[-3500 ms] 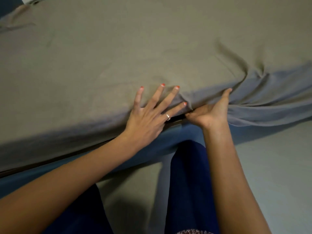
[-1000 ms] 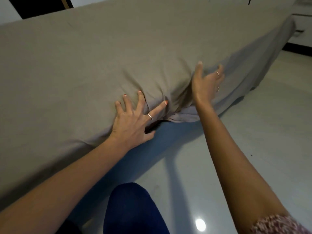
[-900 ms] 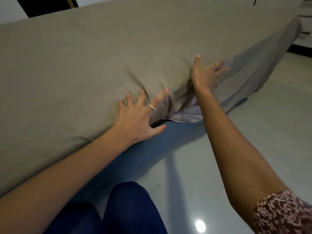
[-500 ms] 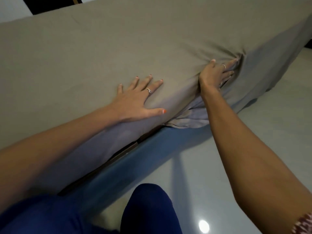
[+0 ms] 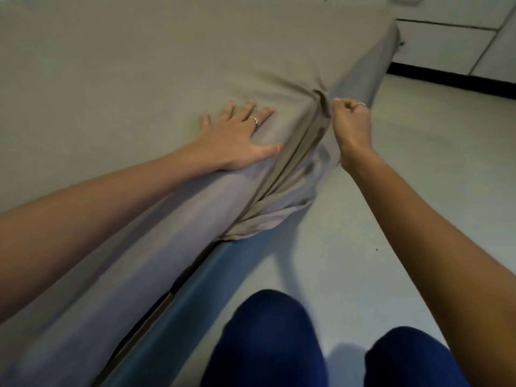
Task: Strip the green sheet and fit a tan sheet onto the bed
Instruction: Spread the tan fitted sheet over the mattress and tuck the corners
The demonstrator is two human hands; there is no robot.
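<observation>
The tan sheet [image 5: 156, 68] is running past the left and top edges. The right hand [image 5: 352, 127] is hiding its own fingertips in the bunched fold. Both knees [image 5: 268, 339] are blurring and leaving the bottom edge.

Tan sheet [image 5: 139, 65] covers the bed, bunched loose along its side.

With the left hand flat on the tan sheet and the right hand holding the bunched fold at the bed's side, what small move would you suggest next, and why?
Probably draw the fold down and tuck it under the mattress edge. The left hand lies flat on the tan sheet, pinning it, while the right hand pinches a gathered fold that hangs loose over the side, its lower end untucked.
</observation>
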